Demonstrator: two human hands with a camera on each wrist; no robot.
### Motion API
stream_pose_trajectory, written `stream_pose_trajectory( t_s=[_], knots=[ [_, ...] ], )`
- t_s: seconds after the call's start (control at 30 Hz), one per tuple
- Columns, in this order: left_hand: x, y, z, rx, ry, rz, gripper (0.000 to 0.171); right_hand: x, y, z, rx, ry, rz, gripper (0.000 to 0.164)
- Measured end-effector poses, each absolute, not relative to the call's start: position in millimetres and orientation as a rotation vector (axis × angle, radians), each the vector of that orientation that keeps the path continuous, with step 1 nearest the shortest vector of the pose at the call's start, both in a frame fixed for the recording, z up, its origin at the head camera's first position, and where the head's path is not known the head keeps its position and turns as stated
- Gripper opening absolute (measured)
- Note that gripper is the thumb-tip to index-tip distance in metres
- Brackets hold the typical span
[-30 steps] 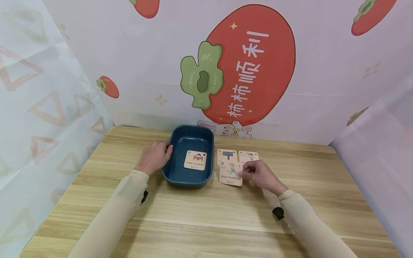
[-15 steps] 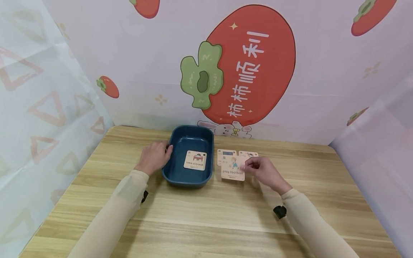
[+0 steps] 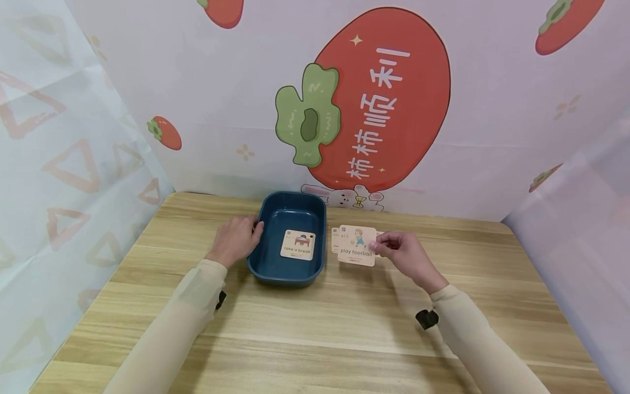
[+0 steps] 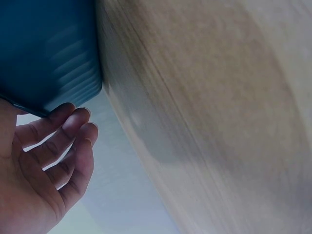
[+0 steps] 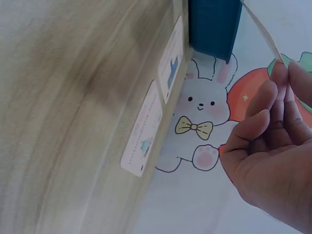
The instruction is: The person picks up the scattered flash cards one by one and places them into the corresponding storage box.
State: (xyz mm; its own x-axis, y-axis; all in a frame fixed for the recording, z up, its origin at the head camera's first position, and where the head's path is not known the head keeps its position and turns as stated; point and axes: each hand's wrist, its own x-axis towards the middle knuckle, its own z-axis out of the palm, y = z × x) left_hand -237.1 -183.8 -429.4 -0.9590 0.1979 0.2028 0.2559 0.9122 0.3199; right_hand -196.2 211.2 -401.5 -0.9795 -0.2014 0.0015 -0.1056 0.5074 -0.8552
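My right hand (image 3: 409, 259) pinches the right edge of a square picture card reading "play football" (image 3: 355, 245), between thumb and index finger. The card is raised off the table; in the right wrist view this card (image 5: 263, 32) appears nearly edge-on. Beneath and behind it two more cards lie flat, mostly covered in the head view; the right wrist view shows the nearer card (image 5: 142, 132) and the farther card (image 5: 170, 61). To the left, my left hand (image 3: 234, 239) grips the left rim of a dark blue basin (image 3: 268, 260). A "take a break" card (image 3: 297, 245) lies inside.
The wood-grain table (image 3: 315, 334) extends in front and to both sides. Behind it rises a printed backdrop (image 3: 221, 98) with a large persimmon (image 3: 403, 109) and a rabbit. A patterned sheet (image 3: 83, 180) stands at the left side.
My right hand has lifted the "play football" card up and away from me, over the two flat cards, which are now mostly hidden. The left hand and basin have stayed put.
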Motion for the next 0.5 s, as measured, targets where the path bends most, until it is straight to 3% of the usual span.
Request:
stream_pose_trajectory(
  t_s=[0.5],
  knots=[
    [-237,-183,-428,-0.334,-2.927,-0.510,0.033,-198,205,-388,-0.282,2.600,-1.559,0.022]
  ],
)
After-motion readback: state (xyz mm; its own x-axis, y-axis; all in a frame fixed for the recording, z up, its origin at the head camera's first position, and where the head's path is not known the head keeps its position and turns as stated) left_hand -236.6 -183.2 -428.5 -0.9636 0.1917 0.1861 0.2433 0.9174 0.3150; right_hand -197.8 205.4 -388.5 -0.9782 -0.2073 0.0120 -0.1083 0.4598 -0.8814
